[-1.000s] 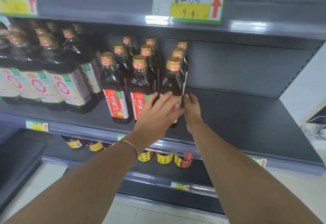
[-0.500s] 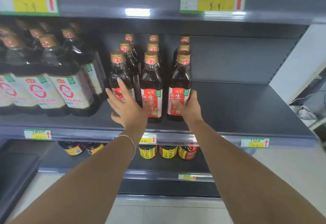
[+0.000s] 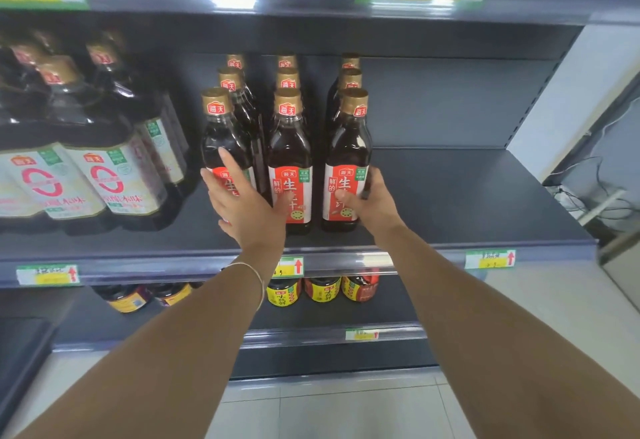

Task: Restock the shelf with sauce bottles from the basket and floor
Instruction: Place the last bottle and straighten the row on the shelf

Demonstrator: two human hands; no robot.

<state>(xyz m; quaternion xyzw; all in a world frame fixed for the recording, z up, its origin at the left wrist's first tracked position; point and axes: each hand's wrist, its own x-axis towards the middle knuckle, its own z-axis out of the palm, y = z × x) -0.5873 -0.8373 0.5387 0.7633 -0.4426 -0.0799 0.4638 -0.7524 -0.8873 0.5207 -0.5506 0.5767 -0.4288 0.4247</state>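
Straightening looks to be the step in hand: three rows of sauce bottles (image 3: 289,148) stand at the centre of the frame on the middle shelf (image 3: 467,203). Left hand (image 3: 242,203) lies with fingers straight and spread against the front-left bottle (image 3: 225,141). Right hand (image 3: 369,201) curls round the front-right bottle (image 3: 348,148) at its label (image 3: 341,179), thumb on the front. Next, I judge, both hands let go and fetch more stock for the bare stretch at right — neither basket nor floor bottles show.
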